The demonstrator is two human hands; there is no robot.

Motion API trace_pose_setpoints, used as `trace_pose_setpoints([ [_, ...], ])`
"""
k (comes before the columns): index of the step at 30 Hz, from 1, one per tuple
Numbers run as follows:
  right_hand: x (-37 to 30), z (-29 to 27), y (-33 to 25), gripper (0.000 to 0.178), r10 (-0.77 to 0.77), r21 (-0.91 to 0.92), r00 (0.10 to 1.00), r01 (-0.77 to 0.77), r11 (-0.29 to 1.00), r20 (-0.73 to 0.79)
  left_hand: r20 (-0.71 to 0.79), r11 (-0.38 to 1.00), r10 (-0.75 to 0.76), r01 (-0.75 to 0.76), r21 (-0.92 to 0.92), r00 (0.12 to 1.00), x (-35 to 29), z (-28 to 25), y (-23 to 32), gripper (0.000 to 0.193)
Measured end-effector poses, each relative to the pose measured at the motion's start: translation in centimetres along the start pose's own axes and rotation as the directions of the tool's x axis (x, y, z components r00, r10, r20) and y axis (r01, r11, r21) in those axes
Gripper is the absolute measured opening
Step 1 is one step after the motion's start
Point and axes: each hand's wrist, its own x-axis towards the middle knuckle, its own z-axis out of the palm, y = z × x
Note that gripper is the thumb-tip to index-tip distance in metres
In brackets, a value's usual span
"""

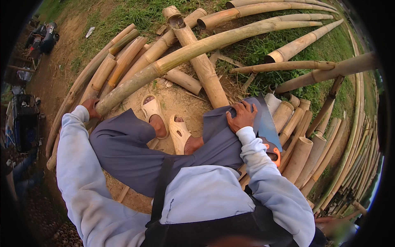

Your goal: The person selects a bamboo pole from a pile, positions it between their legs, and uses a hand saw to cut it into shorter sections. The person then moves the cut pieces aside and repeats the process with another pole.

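Note:
My left hand [91, 109] is closed round the near end of a long bamboo pole [177, 59]. The pole slants up and away to the far right, lying across a thick upright-looking bamboo post [201, 68] with a notched top. On my right knee rests my right hand [242, 115], its fingers apart, holding nothing. Just right of that knee is a hand saw [269, 125] with a bluish blade and an orange-and-black handle [273, 153]. The saw leans by the cut bamboo pieces, and its tip is partly hidden behind my knee.
Cut bamboo lengths [119, 61] lie at the left, and a stack of short bamboo pieces [302, 154] sits at the right. More long poles [263, 9] stretch over the grass at the back. Beside my sandals [179, 133] is bare soil. A dark crate [25, 117] stands far left.

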Motion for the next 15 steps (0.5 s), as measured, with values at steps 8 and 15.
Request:
trace_pose_setpoints([
  [8,0.4,-0.5,0.2,0.037,0.007,-0.029,0.997,-0.005,1.000,0.081,-0.045,0.960,-0.274,0.271,-0.076,0.961,-7.1,14.1,-8.1,0.078],
  [15,6.6,0.1,-1.4,0.057,-0.173,0.183,0.985,0.172,0.968,-0.009,-0.069,0.941,-0.335,0.330,-0.071,0.940,-7.6,21.6,-7.9,0.074],
])
